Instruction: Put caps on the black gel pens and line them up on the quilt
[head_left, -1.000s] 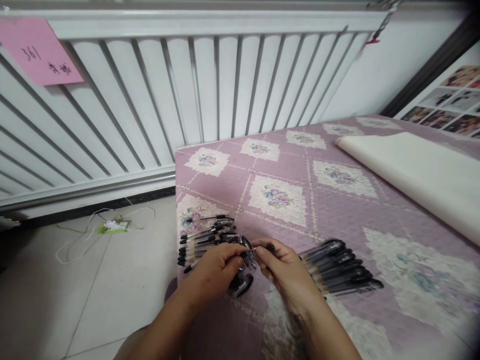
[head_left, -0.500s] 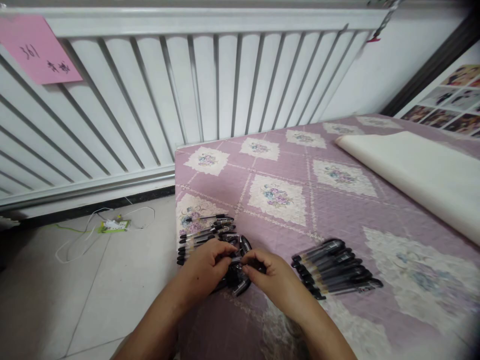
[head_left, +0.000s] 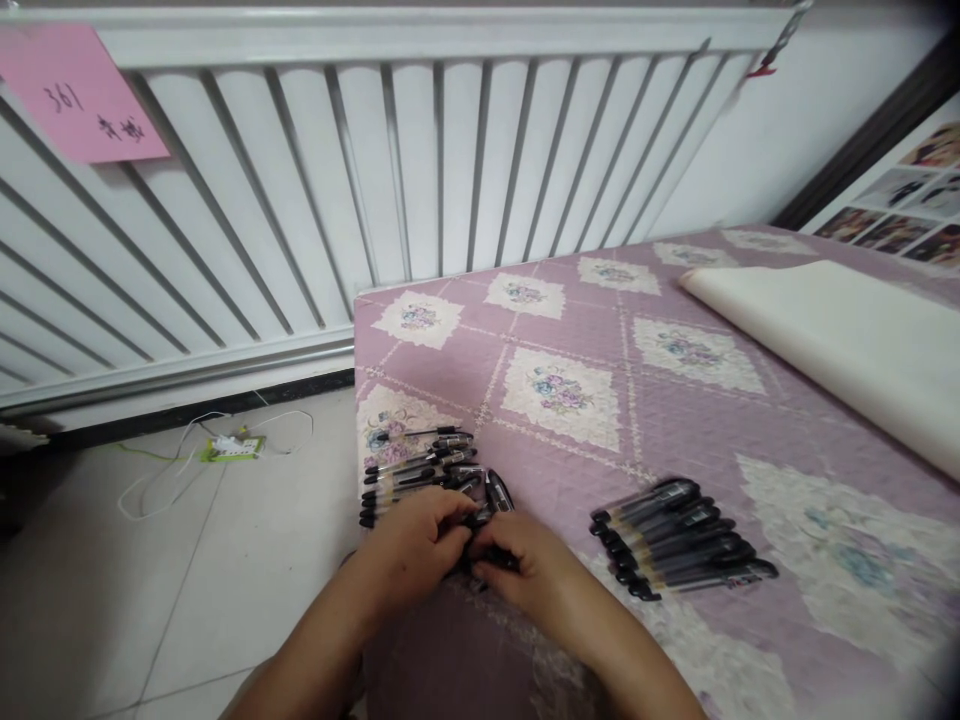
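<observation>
My left hand (head_left: 427, 535) is closed in a pinch on a dark pen (head_left: 478, 516), mostly hidden by the fingers. Close against it, my right hand (head_left: 529, 565) has thumb and fingers bent around a black pen cap (head_left: 501, 558), only partly visible. A loose black cap (head_left: 497, 490) lies just beyond the fingertips, among other dark pieces that the hands cover. Beside my left hand, a row of slim pens (head_left: 409, 465) lies at the bed's edge. Farther right, several black gel pens (head_left: 679, 535) lie side by side in a slanted group.
A purple flowered bedspread (head_left: 555, 460) carries the pens. A folded cream cloth (head_left: 840, 340) lies at the right. Behind stands a white radiator (head_left: 450, 170) with a pink note (head_left: 90, 95). A power strip (head_left: 234, 449) with cables sits on the tiled floor.
The clear barrel seen between my fingertips is now hidden. My right hand has moved slightly lower and closer to my left hand. The view has shifted a little; the pen groups stay as they were.
</observation>
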